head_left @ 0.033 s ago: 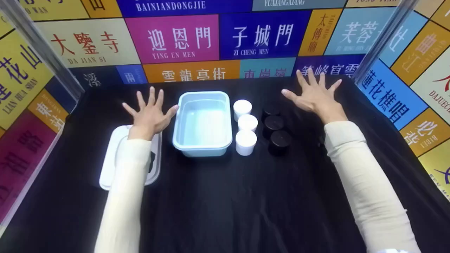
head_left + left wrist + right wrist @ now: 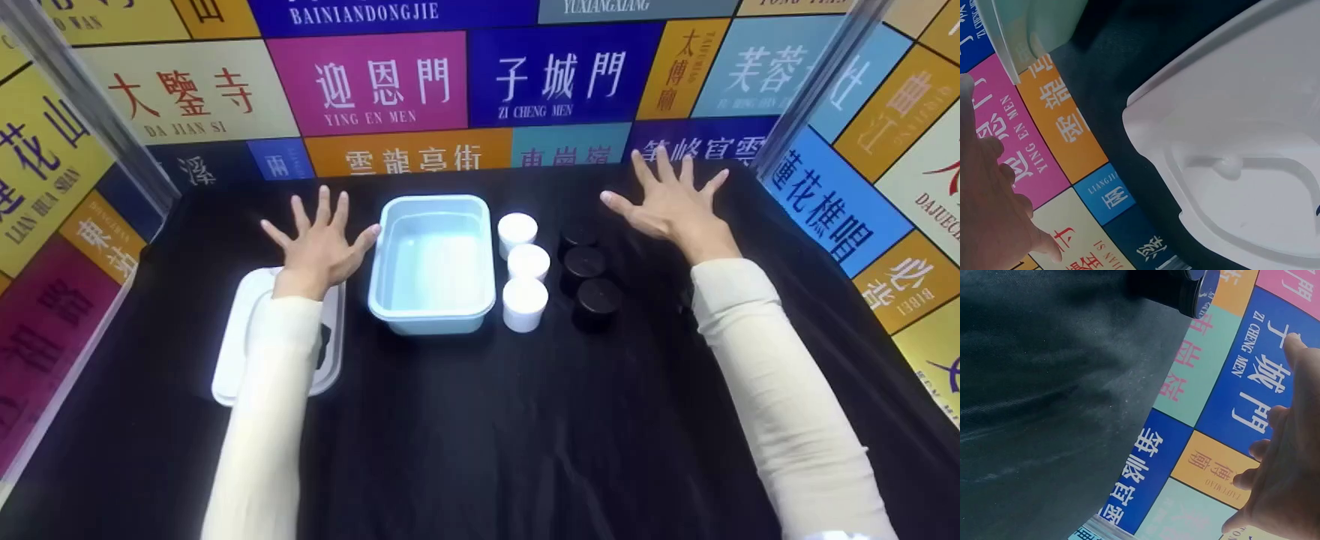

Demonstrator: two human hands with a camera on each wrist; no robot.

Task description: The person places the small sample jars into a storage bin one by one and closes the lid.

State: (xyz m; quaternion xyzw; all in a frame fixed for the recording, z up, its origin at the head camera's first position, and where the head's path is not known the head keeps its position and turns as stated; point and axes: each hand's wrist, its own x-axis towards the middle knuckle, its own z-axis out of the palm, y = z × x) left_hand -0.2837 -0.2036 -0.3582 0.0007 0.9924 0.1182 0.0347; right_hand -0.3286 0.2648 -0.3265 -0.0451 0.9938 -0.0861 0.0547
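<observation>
My left hand (image 2: pixel 316 247) hovers with fingers spread above a white lid (image 2: pixel 241 330), its thumb near the left rim of a light blue plastic box (image 2: pixel 433 309). In the left wrist view, the lid (image 2: pixel 1241 129) lies on the dark cloth. A row of three white jars (image 2: pixel 524 304) stands to the right of the box. Beside them is a row of three black jars (image 2: pixel 598 296). Off to the right of the black jars, my right hand (image 2: pixel 675 202) is held with fingers splayed, holding nothing. One black jar (image 2: pixel 1188 298) shows at the top of the right wrist view.
A black cloth (image 2: pixel 450 435) covers the table. Behind it rises a panel (image 2: pixel 367 82) of coloured blocks with lettering. Clear upright posts (image 2: pixel 817 90) stand at the back corners.
</observation>
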